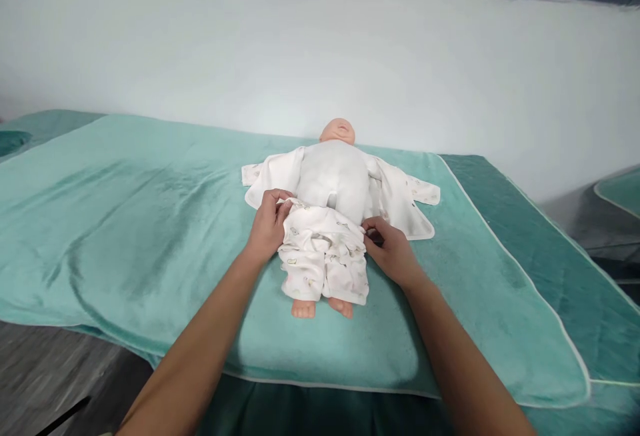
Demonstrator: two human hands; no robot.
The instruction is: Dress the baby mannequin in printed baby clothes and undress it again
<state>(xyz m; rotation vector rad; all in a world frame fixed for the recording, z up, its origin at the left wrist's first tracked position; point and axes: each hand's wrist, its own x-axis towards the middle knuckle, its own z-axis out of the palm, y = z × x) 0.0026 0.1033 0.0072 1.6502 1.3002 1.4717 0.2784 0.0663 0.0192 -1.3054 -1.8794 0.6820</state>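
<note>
A baby doll (333, 173) lies on its back, head toward the wall and feet toward me. Its white cloth torso is bare in front, with a white printed baby shirt (397, 199) spread open beneath it and the sleeves out to both sides. White printed baby pants (325, 243) cover its legs, bunched below the hips, and both feet stick out of the cuffs. At the left end of the waistband, my left hand (271, 223) pinches the fabric. My right hand (390, 249) grips the waistband at its right end, fingers curled.
A light green blanket (150, 223) with pale edging lies over a darker green cover (555, 256) on the bed. Behind it rises a white wall (300, 49). Grey floor (45, 369) shows at lower left, and another green-covered surface (623, 193) stands at far right.
</note>
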